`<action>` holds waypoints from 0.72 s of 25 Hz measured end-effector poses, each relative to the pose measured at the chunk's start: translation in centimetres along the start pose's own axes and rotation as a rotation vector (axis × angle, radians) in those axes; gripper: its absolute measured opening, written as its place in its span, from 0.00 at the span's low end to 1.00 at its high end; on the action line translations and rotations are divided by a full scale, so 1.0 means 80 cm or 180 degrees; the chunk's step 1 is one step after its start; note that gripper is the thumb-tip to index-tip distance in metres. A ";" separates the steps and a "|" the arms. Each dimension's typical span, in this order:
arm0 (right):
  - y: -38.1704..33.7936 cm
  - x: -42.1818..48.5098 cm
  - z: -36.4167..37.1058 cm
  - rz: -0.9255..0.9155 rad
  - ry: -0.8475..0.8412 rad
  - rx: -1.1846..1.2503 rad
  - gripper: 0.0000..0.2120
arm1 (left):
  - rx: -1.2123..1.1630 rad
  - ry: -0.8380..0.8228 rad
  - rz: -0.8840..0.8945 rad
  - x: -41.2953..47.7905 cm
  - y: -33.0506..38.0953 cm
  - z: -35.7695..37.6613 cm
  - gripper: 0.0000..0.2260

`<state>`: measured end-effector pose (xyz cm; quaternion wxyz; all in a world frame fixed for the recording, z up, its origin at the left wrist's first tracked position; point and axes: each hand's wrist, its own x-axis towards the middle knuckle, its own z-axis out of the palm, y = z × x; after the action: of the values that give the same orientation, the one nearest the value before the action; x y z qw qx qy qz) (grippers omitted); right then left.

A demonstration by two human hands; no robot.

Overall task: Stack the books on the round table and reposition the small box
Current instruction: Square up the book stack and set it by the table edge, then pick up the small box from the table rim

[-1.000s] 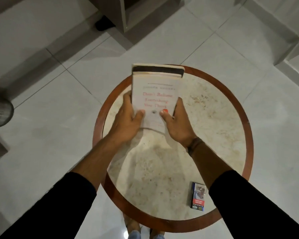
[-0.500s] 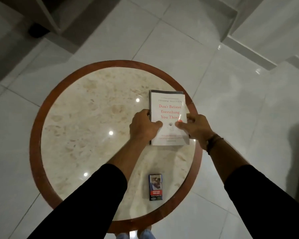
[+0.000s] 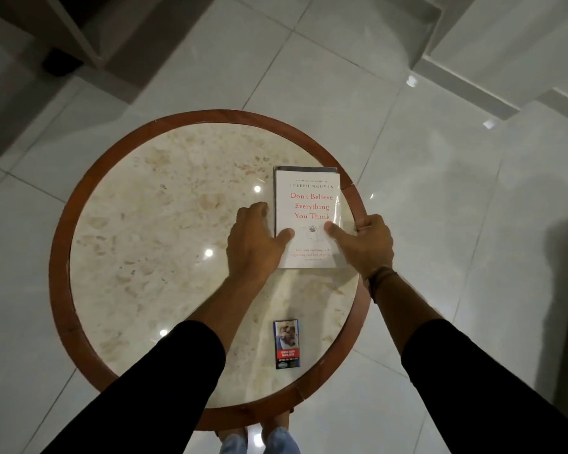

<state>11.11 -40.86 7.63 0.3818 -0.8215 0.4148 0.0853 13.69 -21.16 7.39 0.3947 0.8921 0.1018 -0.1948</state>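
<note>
White book atop dark book, box apart

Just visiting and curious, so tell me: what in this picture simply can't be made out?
Head view:
1. Lower book: only a dark strip shows; the white book covers the rest, so no title.
2. Small box: print too small to read.
3. Fingertips of left hand and right hand: curled down beside the white book, behind the knuckles.
4. Person's legs: mostly under the round table, cut by the bottom edge.
</note>
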 end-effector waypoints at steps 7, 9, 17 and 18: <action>0.094 -0.165 0.022 -0.0910 0.0243 -0.0101 0.11 | 0.1471 0.0740 0.0641 -0.097 -0.187 -0.079 0.30; 0.117 -0.215 0.042 -0.0946 0.0036 -0.0371 0.09 | 0.1735 0.0841 0.0579 -0.114 -0.242 -0.105 0.31; 0.135 -0.276 0.100 -0.0566 0.0025 -0.0853 0.32 | 0.2071 0.0920 0.0437 -0.110 -0.321 -0.130 0.32; 0.132 -0.274 0.103 -0.0525 0.0027 -0.0852 0.32 | 0.2075 0.0951 0.0450 -0.108 -0.325 -0.128 0.32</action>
<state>-9.38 -25.41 6.07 0.2729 -0.8967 0.3325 0.1046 -0.13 3.56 0.05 0.0828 0.9945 0.0290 -0.0568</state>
